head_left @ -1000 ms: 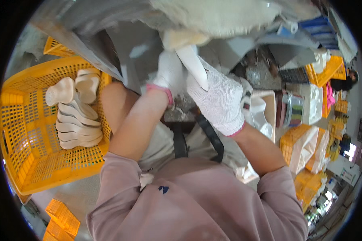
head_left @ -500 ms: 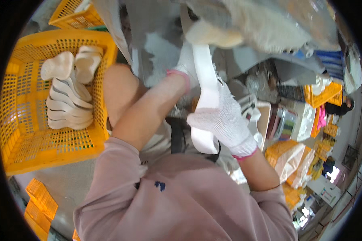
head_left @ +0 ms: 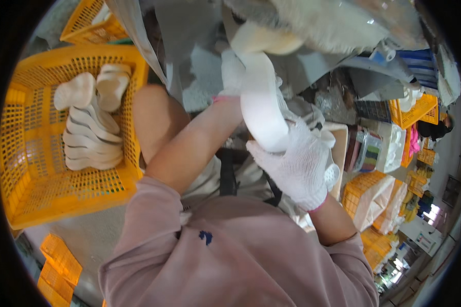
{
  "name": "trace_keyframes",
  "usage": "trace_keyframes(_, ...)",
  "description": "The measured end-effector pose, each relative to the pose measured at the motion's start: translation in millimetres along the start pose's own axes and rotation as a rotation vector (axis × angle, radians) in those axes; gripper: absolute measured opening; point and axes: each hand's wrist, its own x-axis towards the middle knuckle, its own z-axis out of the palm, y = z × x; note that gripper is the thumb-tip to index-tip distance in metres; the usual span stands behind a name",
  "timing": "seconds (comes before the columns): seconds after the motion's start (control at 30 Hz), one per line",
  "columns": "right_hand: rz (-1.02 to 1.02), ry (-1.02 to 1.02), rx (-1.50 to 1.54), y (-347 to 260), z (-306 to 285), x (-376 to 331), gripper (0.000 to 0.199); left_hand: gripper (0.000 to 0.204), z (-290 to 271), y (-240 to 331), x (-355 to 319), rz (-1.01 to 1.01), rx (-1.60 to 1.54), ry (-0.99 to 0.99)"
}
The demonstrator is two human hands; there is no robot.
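Observation:
A white shoe sole [head_left: 264, 105], long and curved, stands tilted in front of me between both hands. My right hand [head_left: 297, 166], in a white knitted glove, grips its near end, the thumb on the left side and the fingers partly hidden behind. At its far left side is my left hand [head_left: 232, 74], also gloved; it closes on the sole, though most of its fingers are hidden. The sole's far end meets a cream, rounded, wheel-like piece [head_left: 274, 38] under the machine's dusty cover [head_left: 328, 25]. Whether they touch, I cannot tell.
On my left a yellow perforated crate [head_left: 30, 204] holds several pale soles [head_left: 92, 143], some stacked. A pale bin [head_left: 340, 148] with white pieces stands beside my right hand. More yellow crates [head_left: 358, 192] line the right side. My bare knee [head_left: 159, 115] is beside the left crate.
My right hand has slid toward the sole's end and its thumb has spread. The sole has shifted up and turned its broad face more toward me. The left hand has moved slightly left.

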Motion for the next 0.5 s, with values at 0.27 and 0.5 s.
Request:
trace_keyframes(0.27, -0.079, 0.089, -0.072, 10.5, 17.1, 88.5, 0.048, 0.043, 2.8, 27.0, 14.6, 0.132, 0.314, 0.037)
trace_keyframes(0.5, -0.158, 0.203, -0.143, 12.4, 27.2, 101.2, 0.042, 0.073, 1.7, -3.4, 0.8, 0.556, 0.543, 0.182)
